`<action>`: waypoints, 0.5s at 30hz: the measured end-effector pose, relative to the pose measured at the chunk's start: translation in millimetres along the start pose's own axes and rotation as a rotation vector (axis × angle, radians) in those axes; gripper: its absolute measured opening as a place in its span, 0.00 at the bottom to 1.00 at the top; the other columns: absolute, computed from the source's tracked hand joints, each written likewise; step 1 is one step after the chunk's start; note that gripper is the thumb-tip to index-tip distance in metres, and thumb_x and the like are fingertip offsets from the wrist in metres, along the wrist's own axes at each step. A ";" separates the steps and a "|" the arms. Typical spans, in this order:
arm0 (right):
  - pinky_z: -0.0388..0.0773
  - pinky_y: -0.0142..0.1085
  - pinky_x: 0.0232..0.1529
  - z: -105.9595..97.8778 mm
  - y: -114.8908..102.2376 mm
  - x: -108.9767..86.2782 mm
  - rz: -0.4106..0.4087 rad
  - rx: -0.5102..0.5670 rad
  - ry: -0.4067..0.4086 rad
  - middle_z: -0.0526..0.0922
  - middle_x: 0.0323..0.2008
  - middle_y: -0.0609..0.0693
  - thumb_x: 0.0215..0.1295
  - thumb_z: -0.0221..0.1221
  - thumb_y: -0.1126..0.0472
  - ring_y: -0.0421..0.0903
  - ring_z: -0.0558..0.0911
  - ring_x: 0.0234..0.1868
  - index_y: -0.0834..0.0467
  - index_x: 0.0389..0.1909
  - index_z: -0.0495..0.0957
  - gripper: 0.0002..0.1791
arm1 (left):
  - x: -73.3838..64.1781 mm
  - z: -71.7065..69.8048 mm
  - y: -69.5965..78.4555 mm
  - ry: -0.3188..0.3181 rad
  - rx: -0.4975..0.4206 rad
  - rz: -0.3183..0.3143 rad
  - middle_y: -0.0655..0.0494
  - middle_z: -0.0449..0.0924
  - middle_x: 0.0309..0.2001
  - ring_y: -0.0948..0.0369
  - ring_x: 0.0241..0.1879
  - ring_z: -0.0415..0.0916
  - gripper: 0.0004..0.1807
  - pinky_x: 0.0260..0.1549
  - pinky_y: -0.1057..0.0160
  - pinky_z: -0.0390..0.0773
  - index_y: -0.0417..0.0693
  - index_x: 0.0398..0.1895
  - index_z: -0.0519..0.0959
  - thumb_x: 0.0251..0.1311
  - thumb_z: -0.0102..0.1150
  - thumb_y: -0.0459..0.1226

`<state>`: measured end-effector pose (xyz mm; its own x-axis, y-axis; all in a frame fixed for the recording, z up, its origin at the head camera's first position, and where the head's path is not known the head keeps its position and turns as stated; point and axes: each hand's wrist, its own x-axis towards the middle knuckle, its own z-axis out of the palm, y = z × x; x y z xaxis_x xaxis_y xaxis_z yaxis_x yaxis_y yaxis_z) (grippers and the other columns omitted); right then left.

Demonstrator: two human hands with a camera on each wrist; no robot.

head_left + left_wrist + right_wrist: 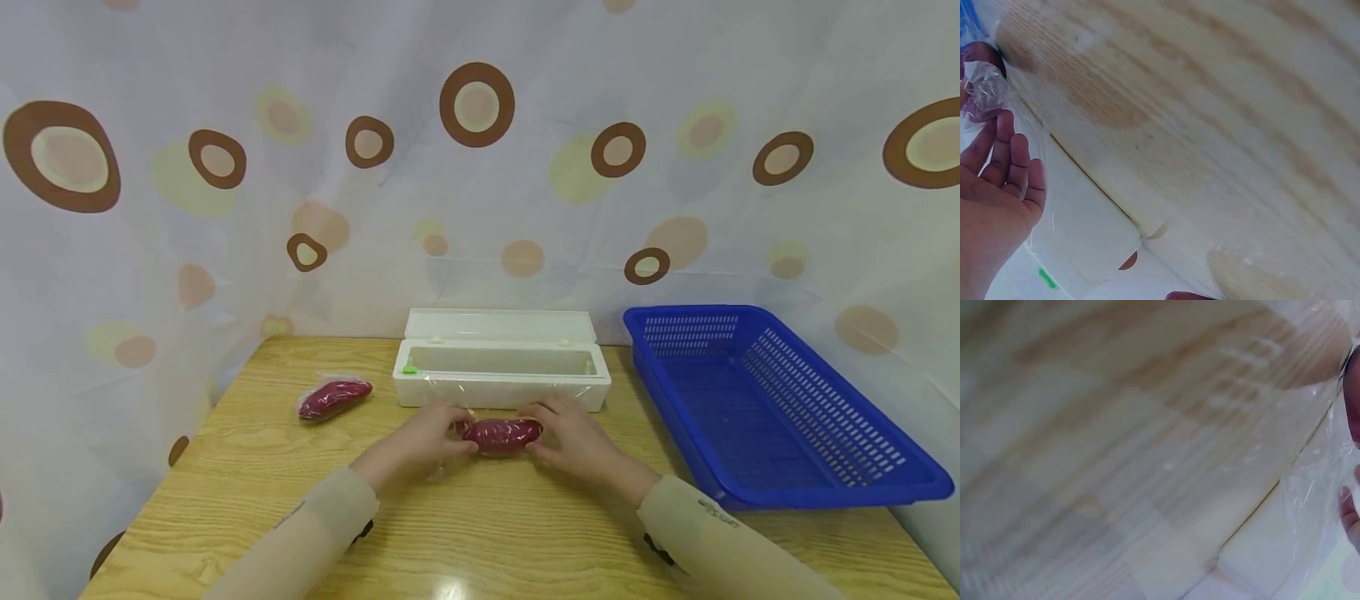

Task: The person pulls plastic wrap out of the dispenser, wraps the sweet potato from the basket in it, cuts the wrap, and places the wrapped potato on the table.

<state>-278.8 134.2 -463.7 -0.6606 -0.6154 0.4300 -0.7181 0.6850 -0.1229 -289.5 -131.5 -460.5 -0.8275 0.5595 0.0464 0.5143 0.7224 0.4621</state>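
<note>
A purple-red sweet potato lies crosswise on the table in front of the white box, with clear plastic wrap around it. My left hand holds its left end, thumb on the near side. In the left wrist view, bunched plastic wrap is at the fingertips of that hand. Around the right end curl the thumb and fingers of my right hand. Only a few fingertips of it enter the right wrist view, beside the sweet potato's edge. Film stretches from the box towards the hands.
Behind the hands stands the white plastic wrap dispenser box, lid up, a green slider at its left. Another wrapped sweet potato lies on the wooden table at the left. A blue basket takes up the right side.
</note>
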 end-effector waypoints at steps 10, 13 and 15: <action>0.64 0.48 0.60 5.3 -4.7 10.5 -0.019 -0.016 -0.077 0.80 0.48 0.46 0.52 0.68 0.50 0.48 0.73 0.53 0.48 0.50 0.77 0.23 | -3.9 -6.0 0.2 0.019 -0.061 -0.001 0.60 0.77 0.35 0.63 0.36 0.71 0.25 0.38 0.65 0.74 0.44 0.51 0.79 0.54 0.65 0.49; 0.65 0.48 0.59 6.6 -3.3 11.1 -0.007 -0.009 -0.080 0.80 0.48 0.47 0.52 0.68 0.50 0.48 0.73 0.54 0.48 0.50 0.78 0.23 | -10.3 -8.9 -1.6 0.042 -0.125 -0.028 0.60 0.76 0.35 0.63 0.35 0.71 0.27 0.36 0.64 0.74 0.43 0.51 0.78 0.52 0.67 0.49; 0.66 0.48 0.58 6.8 -2.8 11.2 -0.003 -0.007 -0.084 0.80 0.48 0.47 0.52 0.68 0.50 0.48 0.73 0.53 0.48 0.50 0.77 0.23 | -15.1 -10.7 -4.0 0.053 -0.148 -0.033 0.59 0.75 0.35 0.63 0.35 0.71 0.25 0.36 0.64 0.74 0.43 0.48 0.78 0.51 0.68 0.49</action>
<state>-285.7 122.7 -464.6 -0.6744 -0.6480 0.3539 -0.7189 0.6855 -0.1147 -281.4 -147.1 -453.6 -0.8561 0.5115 0.0743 0.4514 0.6698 0.5896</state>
